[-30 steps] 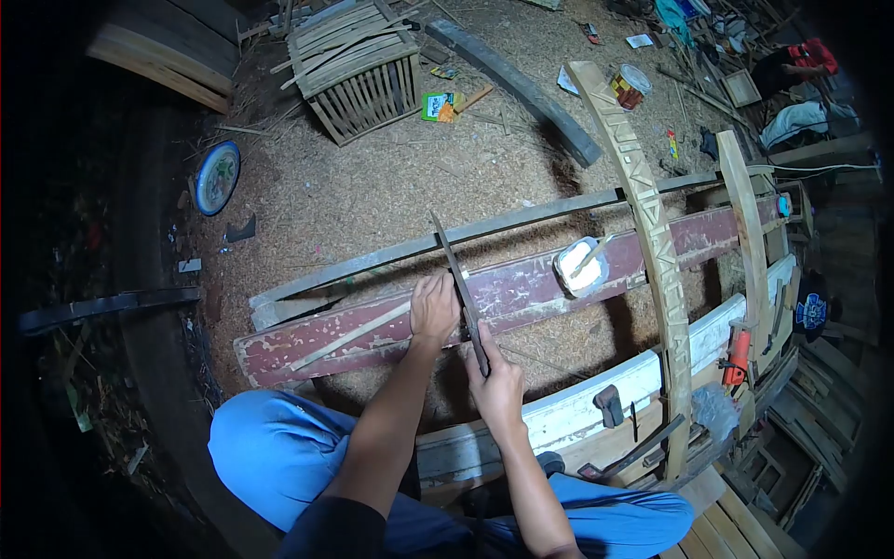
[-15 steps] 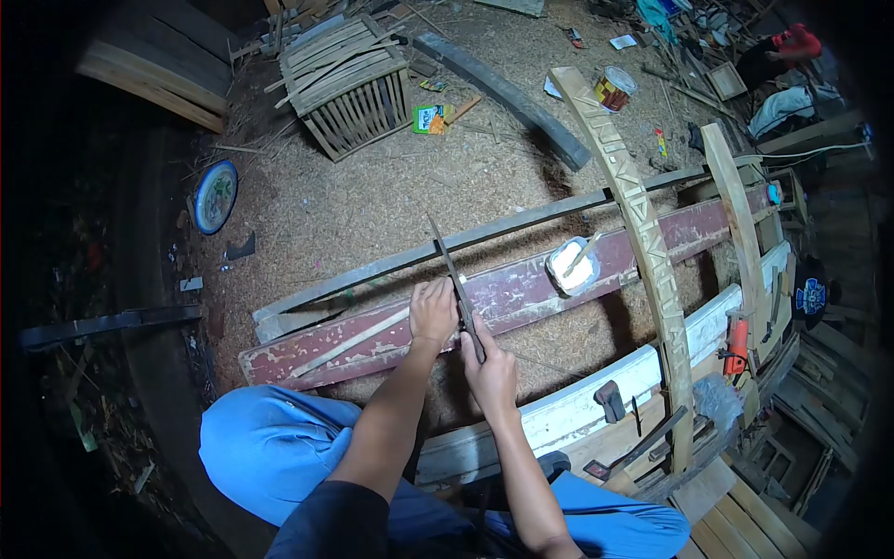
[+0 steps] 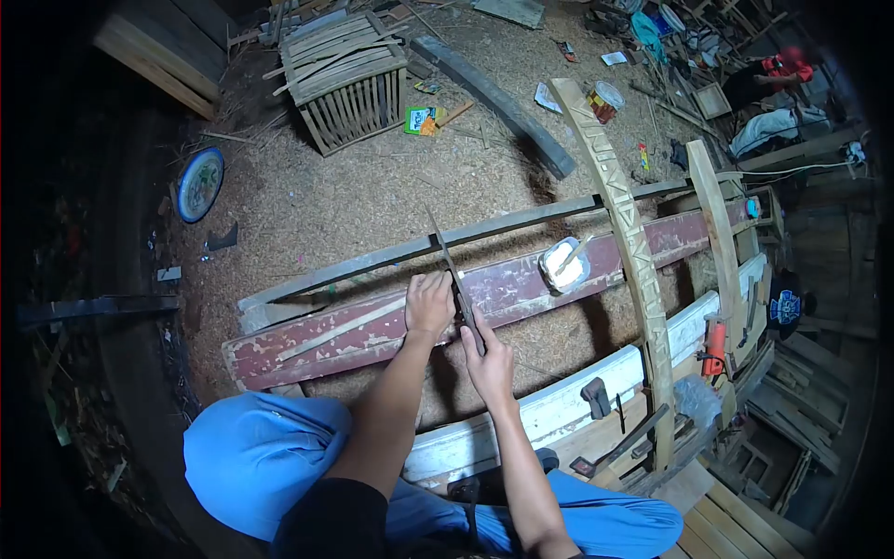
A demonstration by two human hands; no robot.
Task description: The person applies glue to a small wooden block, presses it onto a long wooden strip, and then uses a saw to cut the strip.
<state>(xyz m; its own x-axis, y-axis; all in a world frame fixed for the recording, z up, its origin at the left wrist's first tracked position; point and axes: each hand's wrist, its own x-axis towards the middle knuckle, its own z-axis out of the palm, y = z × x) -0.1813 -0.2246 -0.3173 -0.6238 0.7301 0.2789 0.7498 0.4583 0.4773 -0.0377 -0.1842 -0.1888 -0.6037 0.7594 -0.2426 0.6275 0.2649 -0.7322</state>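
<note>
My right hand [image 3: 489, 361] is wrapped round the handle of what looks like a handsaw [image 3: 445, 256], a long dark blade tapering away from me; its teeth are too small to make out. The blade crosses the near end of a thin pale wooden strip [image 3: 349, 334], which lies along a worn maroon plank [image 3: 507, 289]. Closed over that strip, just left of the blade, my left hand [image 3: 430, 303] presses it against the plank. A white tub [image 3: 564, 265] with a stick in it stands on the plank, right of both hands.
A carved curved beam [image 3: 626, 210] and a plain curved piece [image 3: 712, 210] cross the plank on the right. Nearer me lie a white-painted board [image 3: 540, 415] and an orange power tool [image 3: 714, 349]. Beyond are a slatted crate [image 3: 345, 84] and another person [image 3: 787, 70].
The whole view has shifted slightly, so the surroundings sit further left. Both hands keep their holds, and the blade still crosses the strip at about the same place.
</note>
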